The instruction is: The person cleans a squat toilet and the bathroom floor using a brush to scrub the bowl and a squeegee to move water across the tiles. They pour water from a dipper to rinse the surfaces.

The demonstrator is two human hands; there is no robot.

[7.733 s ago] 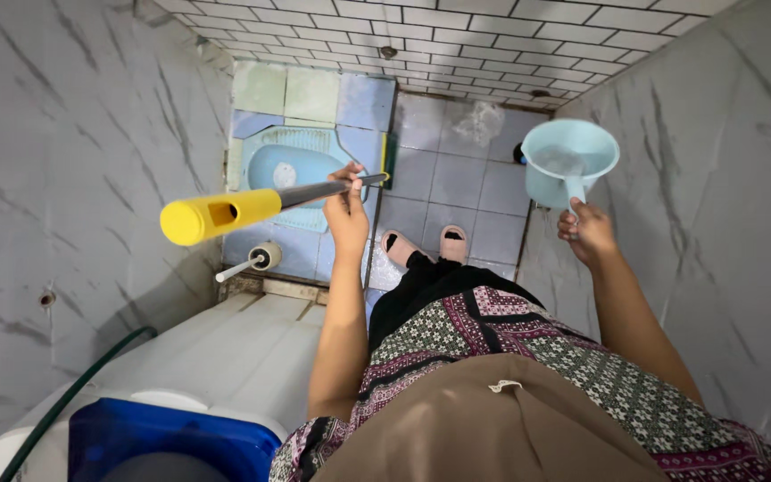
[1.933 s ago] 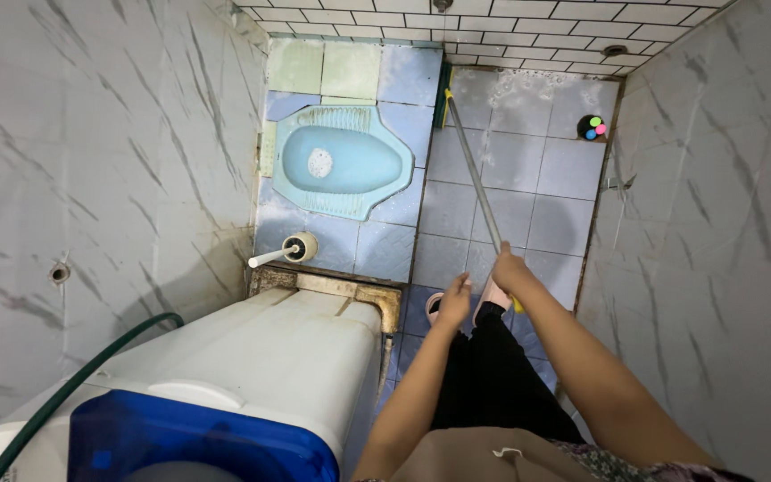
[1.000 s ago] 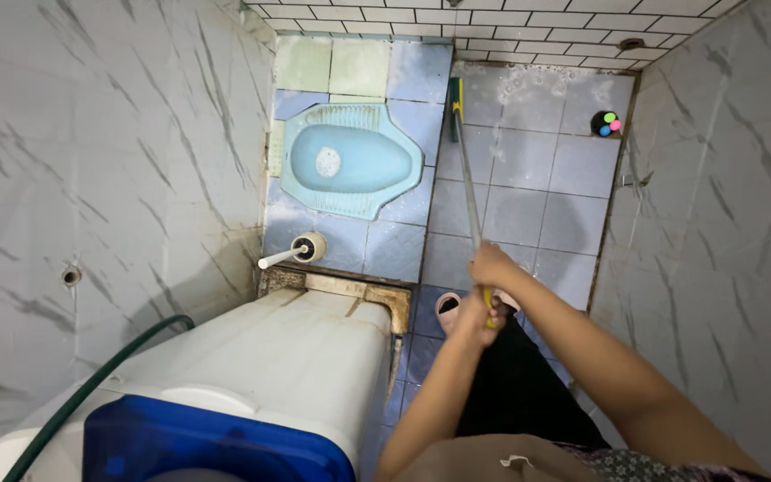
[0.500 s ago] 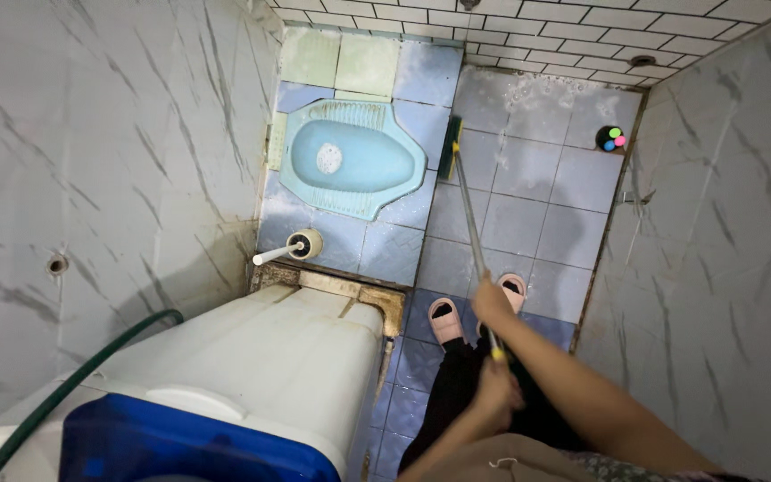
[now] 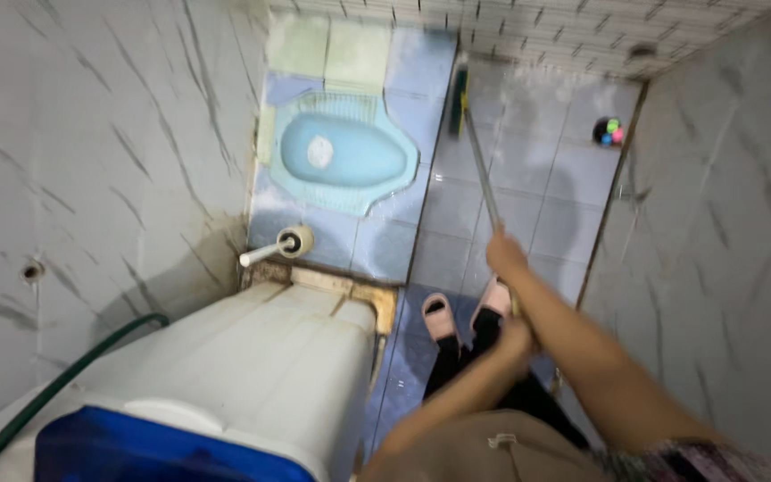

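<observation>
Head view: both hands grip the long grey-handled floor brush [image 5: 479, 161], right hand [image 5: 504, 254] ahead, left hand [image 5: 515, 337] at the end; its bristle head rests on wet blue floor tiles [image 5: 528, 187] beside the pale blue squat pan [image 5: 343, 156]. Firm, even strokes would scrub best

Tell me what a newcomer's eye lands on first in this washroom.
The light blue squat toilet set in the raised tiled step at upper centre stands out first. Right of it, a long-handled floor brush slants across the wet grey tiles, gripped by the right hand above the left hand. A white water tank with a blue lid fills the lower left.
</observation>
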